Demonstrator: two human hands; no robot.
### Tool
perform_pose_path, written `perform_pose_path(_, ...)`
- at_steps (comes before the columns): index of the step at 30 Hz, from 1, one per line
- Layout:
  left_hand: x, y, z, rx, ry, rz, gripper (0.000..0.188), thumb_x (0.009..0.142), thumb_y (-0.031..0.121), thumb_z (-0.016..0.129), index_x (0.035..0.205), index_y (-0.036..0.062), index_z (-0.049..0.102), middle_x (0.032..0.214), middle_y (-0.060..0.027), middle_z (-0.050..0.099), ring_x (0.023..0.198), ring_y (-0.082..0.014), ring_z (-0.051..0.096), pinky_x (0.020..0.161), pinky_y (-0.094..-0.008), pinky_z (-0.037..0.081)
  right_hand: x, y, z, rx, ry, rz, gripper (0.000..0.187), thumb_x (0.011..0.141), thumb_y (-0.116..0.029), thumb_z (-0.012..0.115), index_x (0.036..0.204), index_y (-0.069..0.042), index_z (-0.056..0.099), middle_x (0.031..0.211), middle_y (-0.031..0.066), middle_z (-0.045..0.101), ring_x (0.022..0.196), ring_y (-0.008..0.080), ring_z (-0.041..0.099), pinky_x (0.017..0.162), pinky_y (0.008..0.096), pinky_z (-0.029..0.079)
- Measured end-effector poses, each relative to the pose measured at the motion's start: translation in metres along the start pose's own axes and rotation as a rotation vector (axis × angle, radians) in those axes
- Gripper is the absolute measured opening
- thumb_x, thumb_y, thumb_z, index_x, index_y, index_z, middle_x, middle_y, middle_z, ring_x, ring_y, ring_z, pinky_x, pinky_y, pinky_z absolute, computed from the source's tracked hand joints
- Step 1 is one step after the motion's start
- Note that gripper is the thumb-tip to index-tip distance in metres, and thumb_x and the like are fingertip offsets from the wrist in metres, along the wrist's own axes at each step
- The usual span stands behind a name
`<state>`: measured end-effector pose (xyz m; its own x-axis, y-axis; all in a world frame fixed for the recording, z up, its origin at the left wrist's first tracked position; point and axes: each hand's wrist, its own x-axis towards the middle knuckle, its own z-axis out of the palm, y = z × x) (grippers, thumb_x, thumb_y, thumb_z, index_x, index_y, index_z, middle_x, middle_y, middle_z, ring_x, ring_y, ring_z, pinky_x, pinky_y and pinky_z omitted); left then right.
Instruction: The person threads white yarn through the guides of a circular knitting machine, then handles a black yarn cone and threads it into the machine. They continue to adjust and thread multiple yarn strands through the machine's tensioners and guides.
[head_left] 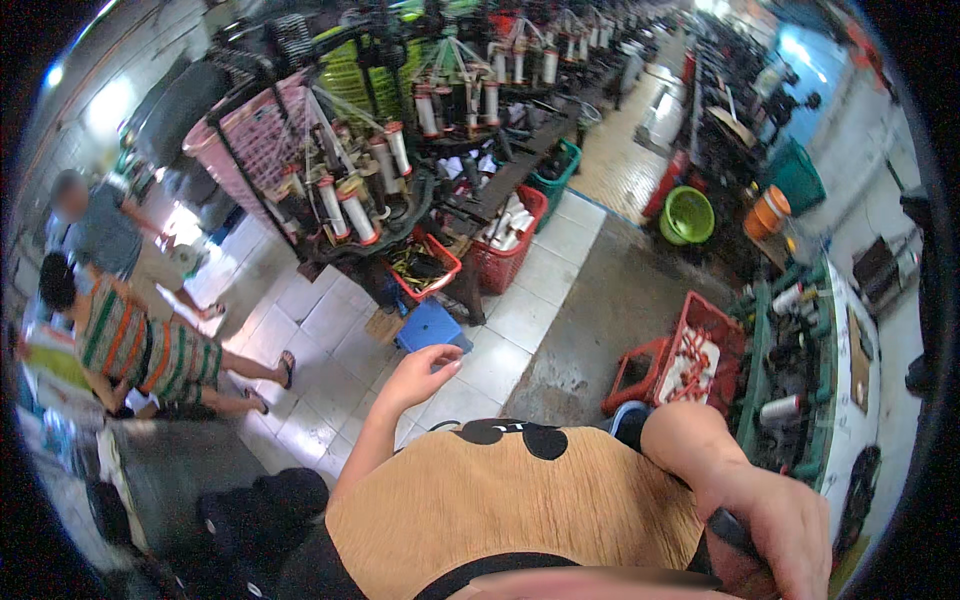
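My left hand (425, 376) is raised in front of my body with its fingers loosely stretched, and nothing is in it. Beyond it on the tiled floor stands a blue plastic stool (430, 328), apart from the fingers. Close to the camera at the lower right, my right hand (775, 515) is curled. A small dark grey piece (733, 530) shows beside its thumb; its kind cannot be made out, and most of the fingers are hidden. My tan top with black patches fills the lower middle.
Braiding machines with white bobbins (355, 215) line the left and back. Red baskets (512, 245) hold bobbins; another red crate (690, 365) is at right, near a green machine frame (800, 400). A green bucket (687, 215) stands farther off. Two people (140, 340) are at left.
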<state>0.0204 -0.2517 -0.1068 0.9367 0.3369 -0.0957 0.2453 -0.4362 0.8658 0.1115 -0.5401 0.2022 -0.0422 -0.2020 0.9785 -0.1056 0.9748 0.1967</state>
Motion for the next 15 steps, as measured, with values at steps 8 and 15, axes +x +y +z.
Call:
perform_pose_path(8, -0.033, 0.017, 0.019, 0.16, 0.138, -0.019, 0.038, 0.094, 0.031, 0.062, 0.119, 0.0036, 0.064, 0.114, -0.0154, 0.067, 0.104, -0.0277, 0.065, 0.091, -0.0386, 0.05, -0.042, -0.022, -0.052, 0.154, 0.331, 0.284, 0.009, 0.09, -0.008, 0.058, 0.093, -0.006, 0.067, 0.081, 0.0065, 0.071, 0.054, 0.0188, 0.066, 0.06, 0.0412, 0.06)
perform_pose_path(15, -0.066, 0.048, 0.027, 0.221, 0.316, 0.027, 0.033, 0.092, 0.03, 0.065, 0.114, 0.0061, 0.066, 0.113, -0.0137, 0.067, 0.106, -0.0292, 0.063, 0.092, -0.0396, 0.05, -0.145, -0.001, -0.085, -0.396, 0.223, 1.022, 0.02, 0.096, -0.008, 0.051, 0.11, -0.006, 0.065, 0.088, 0.0161, 0.068, 0.063, 0.0193, 0.061, 0.055, 0.0298, 0.051)
